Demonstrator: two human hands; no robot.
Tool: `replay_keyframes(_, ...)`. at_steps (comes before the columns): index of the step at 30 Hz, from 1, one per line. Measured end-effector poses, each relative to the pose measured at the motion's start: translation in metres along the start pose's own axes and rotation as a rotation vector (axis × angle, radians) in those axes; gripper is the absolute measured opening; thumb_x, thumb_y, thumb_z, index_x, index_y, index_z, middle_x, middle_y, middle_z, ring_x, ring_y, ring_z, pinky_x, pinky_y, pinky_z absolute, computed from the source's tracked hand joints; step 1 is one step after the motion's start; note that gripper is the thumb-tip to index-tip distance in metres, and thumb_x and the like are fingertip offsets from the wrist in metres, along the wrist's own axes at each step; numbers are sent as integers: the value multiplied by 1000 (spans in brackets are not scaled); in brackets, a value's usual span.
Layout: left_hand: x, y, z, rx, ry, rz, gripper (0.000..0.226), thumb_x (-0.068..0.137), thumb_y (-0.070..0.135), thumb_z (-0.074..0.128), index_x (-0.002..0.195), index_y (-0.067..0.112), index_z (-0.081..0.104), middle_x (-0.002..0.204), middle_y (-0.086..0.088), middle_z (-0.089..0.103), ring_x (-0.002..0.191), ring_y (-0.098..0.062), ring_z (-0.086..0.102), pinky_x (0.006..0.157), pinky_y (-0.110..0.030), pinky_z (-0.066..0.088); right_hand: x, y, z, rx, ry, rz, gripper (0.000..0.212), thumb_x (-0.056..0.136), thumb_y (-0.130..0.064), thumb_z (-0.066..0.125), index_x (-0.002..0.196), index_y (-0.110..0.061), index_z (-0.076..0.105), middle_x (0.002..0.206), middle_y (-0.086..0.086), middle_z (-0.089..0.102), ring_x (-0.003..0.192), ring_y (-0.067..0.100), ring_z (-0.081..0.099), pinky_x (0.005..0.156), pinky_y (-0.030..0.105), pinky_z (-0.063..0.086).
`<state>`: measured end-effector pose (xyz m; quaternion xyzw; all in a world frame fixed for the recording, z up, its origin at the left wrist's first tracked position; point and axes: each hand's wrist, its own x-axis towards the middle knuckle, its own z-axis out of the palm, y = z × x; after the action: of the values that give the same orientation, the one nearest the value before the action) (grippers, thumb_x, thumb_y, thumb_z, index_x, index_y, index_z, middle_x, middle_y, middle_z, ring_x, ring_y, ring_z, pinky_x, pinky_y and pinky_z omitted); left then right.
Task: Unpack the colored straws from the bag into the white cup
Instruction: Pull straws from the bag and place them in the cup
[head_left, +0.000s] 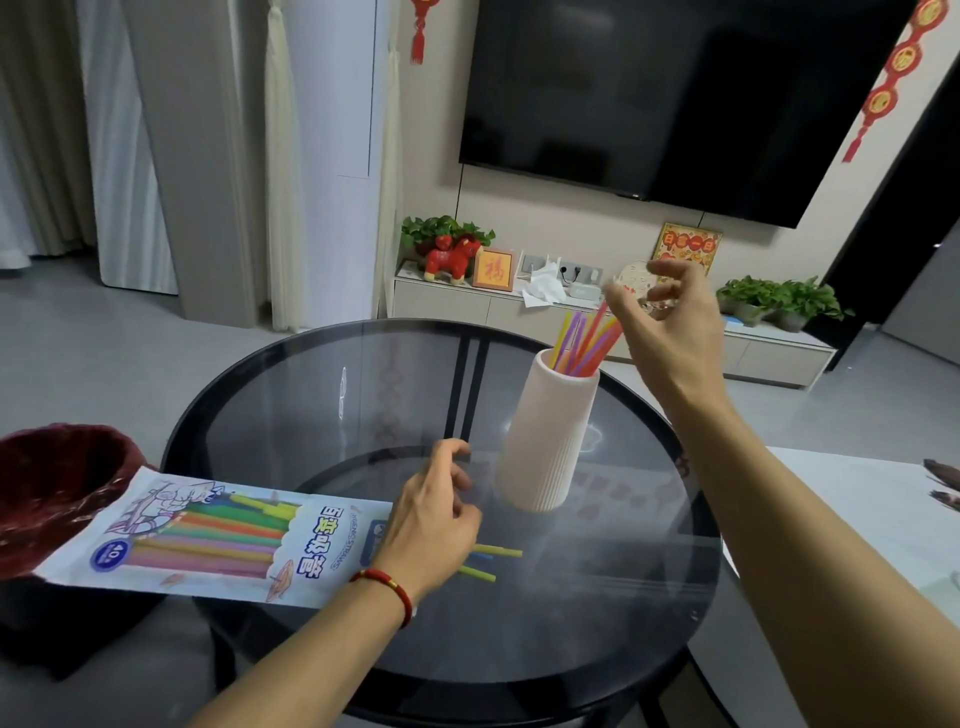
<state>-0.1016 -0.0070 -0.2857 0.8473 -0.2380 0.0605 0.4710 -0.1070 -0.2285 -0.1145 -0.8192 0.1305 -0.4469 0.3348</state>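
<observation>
1. The white cup is tall, narrow and ribbed, leaning in this wide view. The straws standing in it fan toward 1 o'clock, so a knock from the right hand just above them could tip the cup on the smooth round glass surface.
2. The right hand hovers at the straw tips with fingers loosely spread; whether a fingertip touches a straw cannot be told. It appears to grip nothing.
3. The left hand rests at the mouth of the straw bag, fingers curled; whether it pinches a straw is hidden.
4. A few loose straws stick out at 3 o'clock of that hand. Being light, round plastic tubes, they could roll off the slick glass.
5. The bag is thin, glossy printed film, lying flat at 9 o'clock of the cup with many straws still inside. It overhangs the edge near a dark red bin and could slide off if tugged.
</observation>
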Motion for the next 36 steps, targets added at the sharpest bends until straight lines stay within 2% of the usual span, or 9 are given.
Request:
replay_keyframes(7,-3,-10,-16,130,-57,41,48,84,11,55,126,31,44,109,11,53,97,-10,54,84,-34,51,-19,13,7,-112,-370,-174,40,113,-21,38,147,-10,55,152,10,57,141,26,51,118,44,41)
replay_keyframes(10,0,-15,-28,205,-143,96,51,84,24,59,132,30,45,123,10,50,118,-11,47,98,-33,46,-22,10,5,5,-282,-106,41,113,-24,36,149,-12,53,153,9,57,141,23,52,115,36,43)
replay_keyframes(14,-1,-35,-49,525,-424,172,102,71,73,59,155,33,20,156,5,29,146,-17,19,120,-39,21,-51,9,-7,12,42,-326,32,102,-18,43,114,-6,70,112,11,74,99,18,66,83,22,52)
replay_keyframes(18,-6,-60,-65,731,-681,30,137,51,93,55,153,40,-20,167,2,-8,153,-16,-13,122,-54,-8,-123,42,4,-32,-388,-420,19,95,-25,53,97,-17,71,93,-3,71,78,11,64,69,30,56)
replay_keyframes(21,-2,-57,-64,784,-675,90,137,57,83,64,156,31,-14,160,3,16,150,-16,8,122,-57,-3,-159,73,26,-200,-882,-347,38,101,-42,58,133,-22,63,134,-3,65,122,13,59,105,38,49)
replay_keyframes(23,-1,-52,-60,788,-637,145,133,59,80,66,158,27,-6,146,6,29,140,-19,26,122,-52,8,-175,85,40,-271,-1002,-323,59,100,-60,52,148,-27,49,150,-7,53,138,14,47,114,40,39)
replay_keyframes(29,-1,-43,-55,670,-580,225,125,58,80,59,157,33,-1,132,10,36,124,-15,37,114,-39,26,-194,85,74,-446,-872,-499,44,101,-60,49,129,-26,54,118,-5,56,105,21,51,87,36,42)
replay_keyframes(32,-2,-41,-53,703,-606,188,122,58,81,56,156,38,-3,134,10,33,126,-16,34,115,-45,25,-186,80,73,-389,-893,-502,28,105,-48,51,109,-20,58,99,0,58,88,27,59,73,43,50)
replay_keyframes(36,-1,-43,-55,726,-623,132,119,59,81,54,154,43,-6,144,6,26,135,-19,27,117,-56,20,-169,83,59,-298,-957,-399,23,104,-42,57,110,-22,67,99,-1,62,87,26,64,75,48,56)
